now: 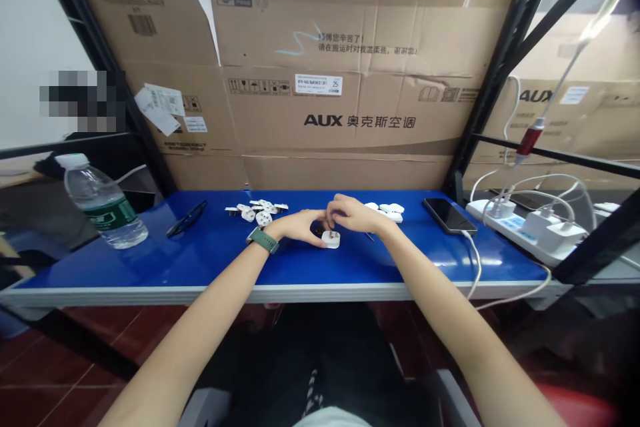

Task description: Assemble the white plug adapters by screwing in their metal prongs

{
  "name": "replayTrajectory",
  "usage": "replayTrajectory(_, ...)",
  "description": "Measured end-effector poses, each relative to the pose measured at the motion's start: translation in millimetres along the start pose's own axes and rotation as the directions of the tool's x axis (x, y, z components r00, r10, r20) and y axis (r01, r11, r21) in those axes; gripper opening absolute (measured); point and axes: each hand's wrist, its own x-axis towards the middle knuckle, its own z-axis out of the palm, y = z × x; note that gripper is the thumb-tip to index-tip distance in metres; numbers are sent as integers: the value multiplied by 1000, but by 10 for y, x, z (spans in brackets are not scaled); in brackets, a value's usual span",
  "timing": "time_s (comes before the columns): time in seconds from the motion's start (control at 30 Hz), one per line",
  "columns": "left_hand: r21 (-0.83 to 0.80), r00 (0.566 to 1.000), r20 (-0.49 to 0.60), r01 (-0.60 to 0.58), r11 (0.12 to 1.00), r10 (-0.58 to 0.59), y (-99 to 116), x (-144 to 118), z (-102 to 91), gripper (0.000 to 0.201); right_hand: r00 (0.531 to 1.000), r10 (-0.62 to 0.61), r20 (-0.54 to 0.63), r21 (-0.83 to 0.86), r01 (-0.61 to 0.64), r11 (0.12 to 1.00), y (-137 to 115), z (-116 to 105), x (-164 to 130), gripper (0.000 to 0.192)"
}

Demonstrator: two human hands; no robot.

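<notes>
Both my hands meet at the middle of the blue table [200,260]. My left hand [299,225], with a green watch on its wrist, holds a small white plug part [331,239] against the table. My right hand [353,213] pinches at the top of that same part with its fingertips; what sits between the fingers is too small to tell. A heap of several white plug parts [257,211] lies just left of my hands. Another group of white plug parts [391,211] lies just right of them, partly hidden by my right hand.
A clear water bottle [103,202] lies tilted at the table's left. Black glasses [187,219] rest beside it. A black phone [449,215] on a white cable lies at the right, next to a white power strip [530,232] with chargers. Cardboard boxes [350,80] wall the back.
</notes>
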Motion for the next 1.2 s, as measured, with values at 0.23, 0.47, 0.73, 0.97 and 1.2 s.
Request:
replayTrajectory(0.23, 49, 996, 73, -53, 997, 49, 160, -35, -36, 48, 901, 434, -12, -325, -414, 850, 217, 11, -80, 27)
replayTrajectory(0.47, 40, 994, 80, -74, 996, 71, 161, -42, -24, 49, 867, 498, 6, -361, -463, 810, 164, 59, -88, 28)
replayTrajectory(0.73, 64, 994, 87, -68, 996, 62, 167, -29, -27, 45, 852, 403, -333, 29, -418, 908, 147, -38, 25, 35)
replayTrajectory(0.97, 48, 993, 85, -85, 995, 80, 172, -35, -34, 47, 849, 362, -384, 665, -18, 746, 5, -92, 54, 39)
replayTrajectory(1.2, 21, 992, 91, -93, 995, 91, 129, -18, -19, 45, 920, 195, -340, 622, 65, 781, -147, -35, 24, 42)
